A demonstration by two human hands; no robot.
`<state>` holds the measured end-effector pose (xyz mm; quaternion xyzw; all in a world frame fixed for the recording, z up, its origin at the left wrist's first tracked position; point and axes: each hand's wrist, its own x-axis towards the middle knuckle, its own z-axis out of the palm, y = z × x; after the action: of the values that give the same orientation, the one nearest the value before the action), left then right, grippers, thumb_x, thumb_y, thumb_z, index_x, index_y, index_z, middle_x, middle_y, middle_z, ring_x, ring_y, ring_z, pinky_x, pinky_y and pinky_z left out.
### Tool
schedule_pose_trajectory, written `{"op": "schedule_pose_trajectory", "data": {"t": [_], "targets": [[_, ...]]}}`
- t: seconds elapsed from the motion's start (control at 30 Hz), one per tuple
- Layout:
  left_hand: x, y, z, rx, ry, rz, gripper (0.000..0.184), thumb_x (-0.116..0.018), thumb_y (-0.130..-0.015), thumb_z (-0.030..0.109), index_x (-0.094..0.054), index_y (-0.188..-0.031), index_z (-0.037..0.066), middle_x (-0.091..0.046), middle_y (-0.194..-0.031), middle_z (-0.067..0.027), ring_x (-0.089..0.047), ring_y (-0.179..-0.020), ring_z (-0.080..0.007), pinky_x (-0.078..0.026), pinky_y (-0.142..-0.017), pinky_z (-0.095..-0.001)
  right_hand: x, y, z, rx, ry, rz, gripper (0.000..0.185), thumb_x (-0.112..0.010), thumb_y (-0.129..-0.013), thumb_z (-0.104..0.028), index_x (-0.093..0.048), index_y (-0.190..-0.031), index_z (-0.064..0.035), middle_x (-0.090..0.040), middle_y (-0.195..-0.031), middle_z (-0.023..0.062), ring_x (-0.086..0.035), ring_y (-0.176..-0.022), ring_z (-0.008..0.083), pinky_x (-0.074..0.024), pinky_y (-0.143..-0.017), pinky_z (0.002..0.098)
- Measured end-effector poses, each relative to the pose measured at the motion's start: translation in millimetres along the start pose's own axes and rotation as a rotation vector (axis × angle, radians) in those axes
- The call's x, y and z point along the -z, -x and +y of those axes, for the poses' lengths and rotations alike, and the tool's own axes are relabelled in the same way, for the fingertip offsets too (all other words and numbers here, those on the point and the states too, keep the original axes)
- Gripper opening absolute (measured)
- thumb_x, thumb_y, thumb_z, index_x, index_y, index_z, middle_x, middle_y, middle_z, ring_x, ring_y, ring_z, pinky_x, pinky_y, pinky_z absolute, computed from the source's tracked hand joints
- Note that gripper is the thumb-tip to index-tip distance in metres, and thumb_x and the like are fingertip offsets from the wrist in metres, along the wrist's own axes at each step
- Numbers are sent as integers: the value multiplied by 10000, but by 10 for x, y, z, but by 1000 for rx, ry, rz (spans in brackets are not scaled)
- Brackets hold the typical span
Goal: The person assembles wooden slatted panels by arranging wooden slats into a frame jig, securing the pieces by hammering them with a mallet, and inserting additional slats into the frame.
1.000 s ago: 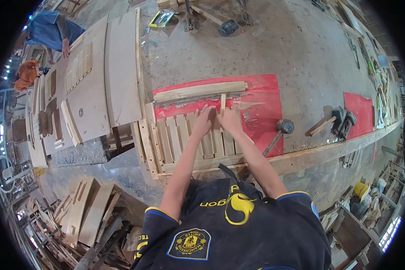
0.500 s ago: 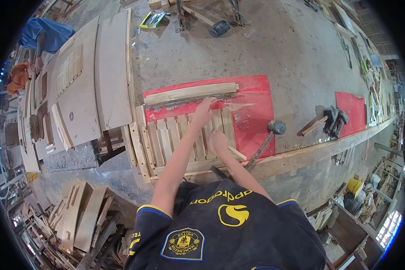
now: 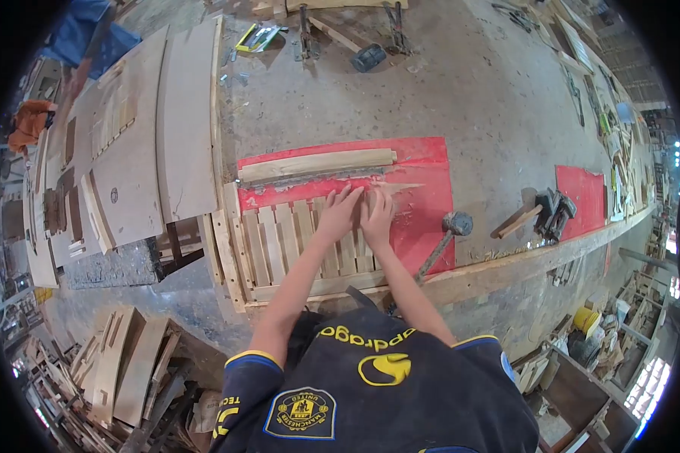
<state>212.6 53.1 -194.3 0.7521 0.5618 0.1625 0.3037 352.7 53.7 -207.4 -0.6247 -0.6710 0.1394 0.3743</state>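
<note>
A row of narrow pale wooden slats (image 3: 274,238) lies side by side, joined to a bottom rail (image 3: 317,288) on the bench. My left hand (image 3: 340,217) rests over the slats' far ends at the right of the row, fingers stretched and slightly apart. Close beside it, my right hand (image 3: 377,219) has thumb and fingers around the end of a slat, which it mostly covers. Beyond the fingertips, a loose wooden rail (image 3: 325,163) lies on the red sheet (image 3: 423,204), with a dark strip (image 3: 295,180) along its near side.
A mallet (image 3: 456,224) lies right of the slats, its handle toward me. Farther right are a hammer (image 3: 523,220) and a dark metal clamp-like tool (image 3: 556,214). Another mallet (image 3: 368,58) lies at the back. Wooden panels (image 3: 189,113) stand left; a person in blue (image 3: 91,45) is beyond.
My right hand has moved forward to the slats' far ends, beside my left. The slat slanting out below it no longer shows there. My left hand has come slightly nearer me.
</note>
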Motion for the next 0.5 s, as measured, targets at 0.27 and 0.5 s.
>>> {"op": "schedule_pose_trajectory", "data": {"t": [0.27, 0.5], "targets": [[-169, 266, 217, 31, -52, 166, 752, -567, -781, 34, -269, -1471, 55, -399, -1465, -110, -296, -1409, -281, -225, -1160, -460, 319, 578, -125, -324, 175, -304, 352, -639, -853, -265, -516, -1044, 4, -533, -1040, 217, -501, -982, 403, -425, -868, 478], [247, 405, 215, 412, 254, 67, 439, -595, -803, 59, -529, -1236, 34, -585, -1193, -180, -538, -1122, -337, -406, -967, -463, 330, 255, -133, -236, 424, -622, 177, -550, -856, -184, -569, -879, -9, -624, -843, 197, -659, -743, 366, -549, -609, 452]]}}
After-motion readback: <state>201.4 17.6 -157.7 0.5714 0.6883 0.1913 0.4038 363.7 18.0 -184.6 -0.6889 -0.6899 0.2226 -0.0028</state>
